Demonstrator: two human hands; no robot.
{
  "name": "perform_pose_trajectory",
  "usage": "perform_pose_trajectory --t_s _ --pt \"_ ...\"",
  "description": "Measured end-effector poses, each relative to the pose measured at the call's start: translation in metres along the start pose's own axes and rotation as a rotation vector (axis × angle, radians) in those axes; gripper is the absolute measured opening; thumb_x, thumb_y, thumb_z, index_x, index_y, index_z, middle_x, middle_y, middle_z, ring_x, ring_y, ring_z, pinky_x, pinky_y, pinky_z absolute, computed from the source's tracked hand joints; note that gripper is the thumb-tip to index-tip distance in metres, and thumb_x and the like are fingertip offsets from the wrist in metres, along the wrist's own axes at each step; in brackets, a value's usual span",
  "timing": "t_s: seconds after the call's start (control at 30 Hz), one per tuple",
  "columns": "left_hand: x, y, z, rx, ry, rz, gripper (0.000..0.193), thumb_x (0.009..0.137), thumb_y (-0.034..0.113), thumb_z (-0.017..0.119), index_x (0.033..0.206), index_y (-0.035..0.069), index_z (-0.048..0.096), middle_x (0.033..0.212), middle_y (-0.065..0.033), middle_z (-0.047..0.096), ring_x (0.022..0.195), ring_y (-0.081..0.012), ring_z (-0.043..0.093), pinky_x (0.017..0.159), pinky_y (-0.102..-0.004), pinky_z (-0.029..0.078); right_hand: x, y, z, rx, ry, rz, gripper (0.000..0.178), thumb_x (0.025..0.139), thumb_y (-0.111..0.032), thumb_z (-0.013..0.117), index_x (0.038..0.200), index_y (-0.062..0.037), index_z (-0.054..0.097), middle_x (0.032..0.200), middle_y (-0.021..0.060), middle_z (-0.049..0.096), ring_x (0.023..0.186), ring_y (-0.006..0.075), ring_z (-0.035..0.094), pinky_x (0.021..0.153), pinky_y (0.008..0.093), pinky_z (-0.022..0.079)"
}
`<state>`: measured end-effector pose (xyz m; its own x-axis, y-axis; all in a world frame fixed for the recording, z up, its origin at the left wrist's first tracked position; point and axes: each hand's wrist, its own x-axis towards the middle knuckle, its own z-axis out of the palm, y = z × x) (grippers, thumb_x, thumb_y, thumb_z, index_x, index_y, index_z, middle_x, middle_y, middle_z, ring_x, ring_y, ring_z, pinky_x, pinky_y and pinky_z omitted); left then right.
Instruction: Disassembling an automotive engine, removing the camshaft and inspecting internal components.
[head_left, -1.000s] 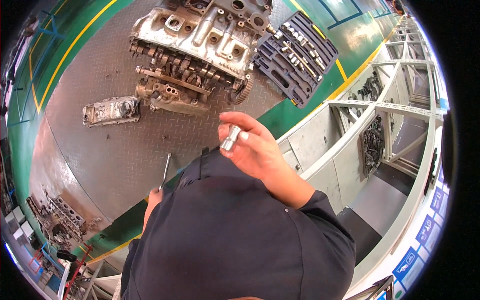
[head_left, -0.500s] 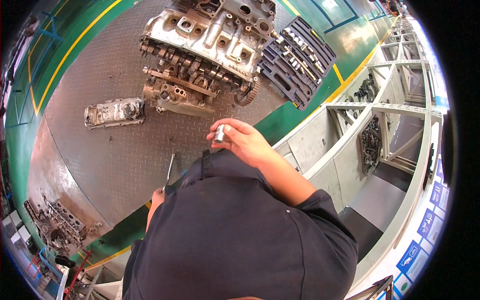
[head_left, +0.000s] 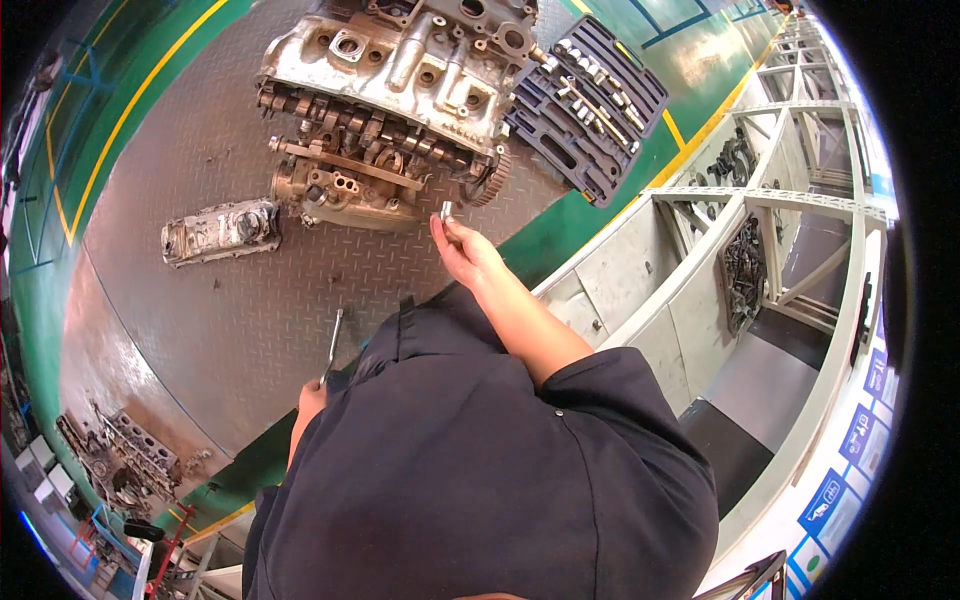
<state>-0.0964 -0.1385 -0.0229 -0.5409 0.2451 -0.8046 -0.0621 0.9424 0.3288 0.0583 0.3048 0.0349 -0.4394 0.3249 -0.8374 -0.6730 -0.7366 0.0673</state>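
Note:
Between the fingertips of my right hand (head_left: 466, 252) is a small silver socket (head_left: 446, 210), held just short of the engine's near right corner. My left hand (head_left: 312, 398) is low at my left side, closed around the lower end of a ratchet wrench (head_left: 334, 338) whose head points up and away. The large engine (head_left: 390, 110), with its camshaft (head_left: 360, 128) exposed and a toothed pulley (head_left: 488, 182) at its right end, stands ahead of me on the metal plate. My right hand is nearest to that pulley but apart from it.
Right of the engine lies an open socket set case (head_left: 585, 110). A dirty valve cover (head_left: 220, 233) rests on the diamond-patterned plate (head_left: 270, 330) to the left. More engine parts (head_left: 140, 445) sit at the lower left. A pale metal frame rack (head_left: 740, 200) runs along my right.
My right hand has moved forward, away from my body, carrying the socket toward the engine. The left hand with the ratchet wrench has stayed nearly in place. The view has shifted slightly.

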Motion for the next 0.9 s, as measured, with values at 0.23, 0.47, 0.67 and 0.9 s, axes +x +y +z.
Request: perform_pose_trajectory --t_s 0.23,0.47,0.67,0.9 --pt "0.029 -0.045 -0.003 0.056 0.003 0.024 0.041 0.089 0.036 0.058 0.096 -0.004 0.066 0.079 -0.0240 0.066 0.080 -0.0287 0.068 0.071 -0.0382 0.049 0.037 -0.001 0.009 0.186 -0.034 -0.159 0.011 0.093 0.002 0.055 0.102 0.0086 0.054 0.104 0.0161 0.057 0.094 0.0241 0.059 0.087 0.0278 0.055" --pt "0.009 0.004 -0.020 0.069 -0.067 0.001 0.040 0.089 0.033 0.060 0.090 -0.007 0.064 0.070 -0.0133 0.064 0.070 -0.0137 0.059 0.066 -0.0330 0.047 0.038 0.004 0.013 0.321 0.022 -0.239 0.015 0.093 -0.002 0.057 0.105 0.0068 0.053 0.107 0.0172 0.056 0.092 0.0220 0.059 0.082 0.0241 0.056" --pt "0.021 -0.016 -0.029 -0.052 -0.138 -0.033 0.040 0.089 0.032 0.059 0.091 -0.007 0.064 0.071 -0.0126 0.065 0.071 -0.0144 0.059 0.065 -0.0327 0.047 0.048 0.004 0.003 0.365 -0.124 -0.176 0.016 0.092 -0.001 0.058 0.106 0.0062 0.053 0.110 0.0164 0.056 0.095 0.0235 0.059 0.082 0.0253 0.056" --pt "-0.001 0.029 -0.035 0.123 -0.013 -0.056 0.037 0.087 0.032 0.061 0.089 -0.006 0.064 0.067 -0.0127 0.061 0.067 -0.0138 0.057 0.063 -0.0341 0.046 0.050 0.012 0.013 0.261 0.078 -0.353 0.012 0.091 -0.001 0.060 0.101 0.0052 0.058 0.103 0.0128 0.061 0.095 0.0229 0.061 0.080 0.0240 0.056"
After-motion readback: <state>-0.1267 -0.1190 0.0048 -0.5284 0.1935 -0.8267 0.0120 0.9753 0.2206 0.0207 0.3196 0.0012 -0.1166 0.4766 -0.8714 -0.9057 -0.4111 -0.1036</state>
